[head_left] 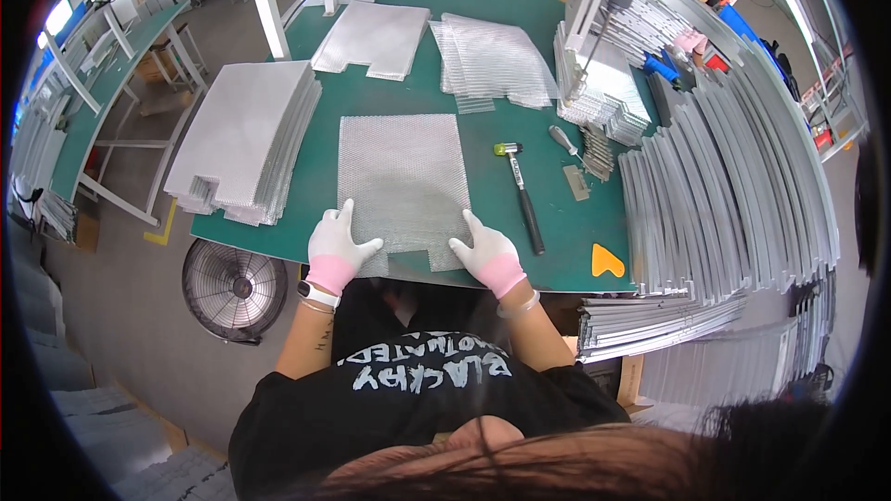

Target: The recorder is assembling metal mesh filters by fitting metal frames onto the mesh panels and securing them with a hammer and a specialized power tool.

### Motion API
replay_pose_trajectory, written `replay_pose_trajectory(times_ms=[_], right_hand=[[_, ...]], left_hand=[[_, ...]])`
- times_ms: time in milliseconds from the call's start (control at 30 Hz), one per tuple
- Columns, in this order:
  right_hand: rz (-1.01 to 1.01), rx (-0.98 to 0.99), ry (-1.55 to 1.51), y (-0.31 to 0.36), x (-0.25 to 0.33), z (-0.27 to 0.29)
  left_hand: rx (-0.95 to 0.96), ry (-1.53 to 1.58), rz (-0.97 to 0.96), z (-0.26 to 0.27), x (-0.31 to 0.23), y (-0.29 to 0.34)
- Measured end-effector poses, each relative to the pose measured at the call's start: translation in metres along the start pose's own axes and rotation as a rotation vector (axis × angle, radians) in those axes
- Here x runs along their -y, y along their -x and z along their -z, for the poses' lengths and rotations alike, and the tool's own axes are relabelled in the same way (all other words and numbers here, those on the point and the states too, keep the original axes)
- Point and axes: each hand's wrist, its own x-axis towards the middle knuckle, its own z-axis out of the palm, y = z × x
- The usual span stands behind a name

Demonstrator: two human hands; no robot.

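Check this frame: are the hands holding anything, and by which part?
Nothing is lifted. Left hand and right hand lie flat, without grip, on the near corners of the mesh sheet on the mat.

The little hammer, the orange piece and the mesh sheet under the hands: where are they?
hammer (525, 204): head view, on its dark handle.
orange piece (606, 262): head view, on its middle.
mesh sheet (402, 176): head view, on its bare centre, beyond both gloved hands.
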Motion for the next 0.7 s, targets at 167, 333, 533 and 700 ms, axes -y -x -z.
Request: replay_pose_trajectory(times_ms=[167, 333, 533, 700], right_hand=[[-0.087, 0.145, -0.051, 0.003, 0.009, 0.035], [-0.105, -0.643, 0.147, -0.038, -0.109, 0.061], [-0.239, -0.589, 0.59, -0.052, -0.184, 0.082], [-0.36, -0.502, 0.453, -0.046, -0.195, 0.098]], left_hand=[[0.027, -0.038, 0.068, 0.013, -0.015, 0.001], [0.011, -0.171, 0.046, 0.014, -0.007, 0.003], [0.068, -0.319, -0.074, 0.024, -0.014, 0.015], [-0.388, -0.049, -0.288, 0.041, -0.025, 0.054]])
